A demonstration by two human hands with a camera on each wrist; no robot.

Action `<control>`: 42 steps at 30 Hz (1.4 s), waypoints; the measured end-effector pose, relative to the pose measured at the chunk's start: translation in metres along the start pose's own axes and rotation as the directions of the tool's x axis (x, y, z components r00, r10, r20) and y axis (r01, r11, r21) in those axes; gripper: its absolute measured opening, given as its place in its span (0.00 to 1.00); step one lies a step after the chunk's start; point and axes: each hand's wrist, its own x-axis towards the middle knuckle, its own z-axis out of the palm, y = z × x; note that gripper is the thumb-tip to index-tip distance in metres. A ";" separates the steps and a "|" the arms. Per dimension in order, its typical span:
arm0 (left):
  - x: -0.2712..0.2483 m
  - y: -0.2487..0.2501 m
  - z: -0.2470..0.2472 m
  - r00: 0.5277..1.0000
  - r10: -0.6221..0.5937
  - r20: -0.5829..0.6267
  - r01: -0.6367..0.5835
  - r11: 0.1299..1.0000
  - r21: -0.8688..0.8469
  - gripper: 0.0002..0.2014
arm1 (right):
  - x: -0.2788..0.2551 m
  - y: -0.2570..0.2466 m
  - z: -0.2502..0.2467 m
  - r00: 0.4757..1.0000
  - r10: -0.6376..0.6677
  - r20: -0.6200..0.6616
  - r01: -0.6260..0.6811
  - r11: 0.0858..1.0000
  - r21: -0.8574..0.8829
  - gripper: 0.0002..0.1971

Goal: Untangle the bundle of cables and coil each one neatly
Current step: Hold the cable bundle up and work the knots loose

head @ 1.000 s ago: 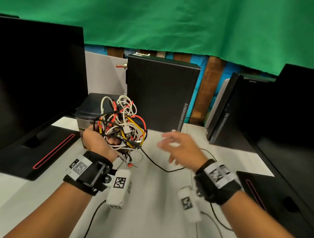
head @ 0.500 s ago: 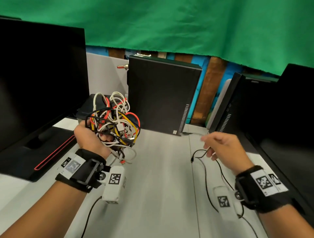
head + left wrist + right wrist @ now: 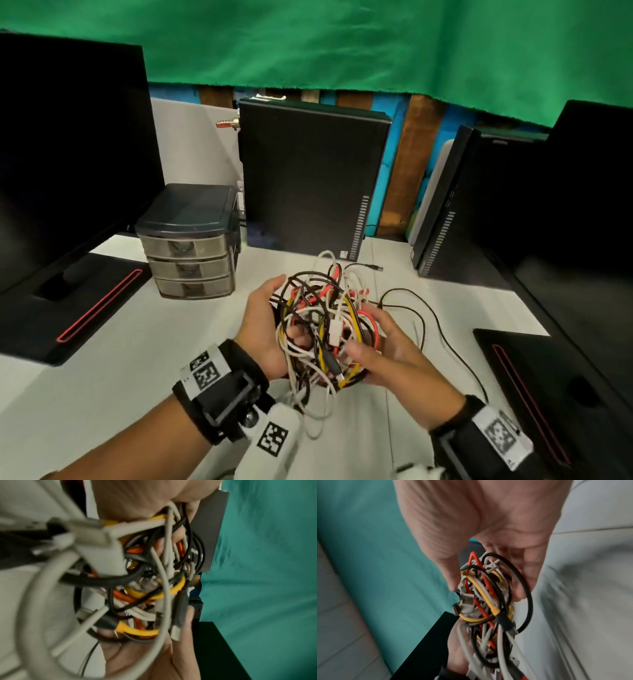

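A tangled bundle of white, black, red and yellow cables (image 3: 325,322) hangs above the white desk between both hands. My left hand (image 3: 263,329) grips the bundle from its left side, fingers curled into the wires. My right hand (image 3: 383,346) cups it from the right, thumb and fingers curled round the cables. Both wrist views show the bundle (image 3: 145,574) (image 3: 486,601) close up against the palms. A separate thin black cable (image 3: 428,318) lies loose on the desk (image 3: 137,377) to the right, its plug (image 3: 376,268) pointing at the tower.
A small grey drawer unit (image 3: 190,240) stands left of the bundle. A black computer tower (image 3: 308,178) stands behind it, a second tower (image 3: 445,205) at the right. Black monitors with stands (image 3: 68,308) (image 3: 548,394) flank both sides. A green cloth (image 3: 342,44) hangs behind.
My right hand let go of the thin black cable, which now lies on the desk, and came back left to grasp the bundle. The left hand carried the bundle rightward and lower.
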 end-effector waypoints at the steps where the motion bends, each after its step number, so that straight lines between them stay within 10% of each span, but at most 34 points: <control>1: -0.002 -0.006 0.004 0.999 -0.032 0.015 0.032 0.999 0.016 0.24 | -0.002 0.005 0.002 1.000 0.017 -0.019 -0.015 0.998 0.066 0.32; 7: -0.006 -0.017 0.016 0.997 -0.082 -0.011 0.080 0.912 0.403 0.26 | -0.003 0.018 -0.011 0.989 0.067 -0.131 -0.052 0.992 0.118 0.17; 15: -0.013 0.021 0.011 0.990 0.139 0.013 -0.073 0.440 0.895 0.23 | 0.001 0.015 -0.025 0.956 0.028 -0.291 0.022 0.986 0.168 0.13; 20: -0.014 0.025 0.005 0.976 0.194 0.103 -0.163 0.328 0.930 0.19 | 0.003 0.017 -0.025 0.964 0.045 -0.261 0.046 0.942 0.333 0.13; 29: -0.014 0.016 0.004 0.998 0.068 -0.010 -0.016 0.377 0.926 0.42 | 0.002 0.017 -0.025 0.963 0.090 -0.255 0.037 0.890 0.454 0.14; 34: -0.019 -0.004 0.007 0.995 -0.099 0.006 0.058 0.635 0.771 0.26 | 0.000 0.011 -0.011 0.983 0.019 -0.182 0.025 0.971 0.237 0.15; 42: -0.017 -0.013 0.002 0.995 -0.086 0.050 0.017 0.641 0.767 0.29 | -0.005 0.002 -0.004 0.977 -0.104 -0.186 0.120 0.990 0.075 0.17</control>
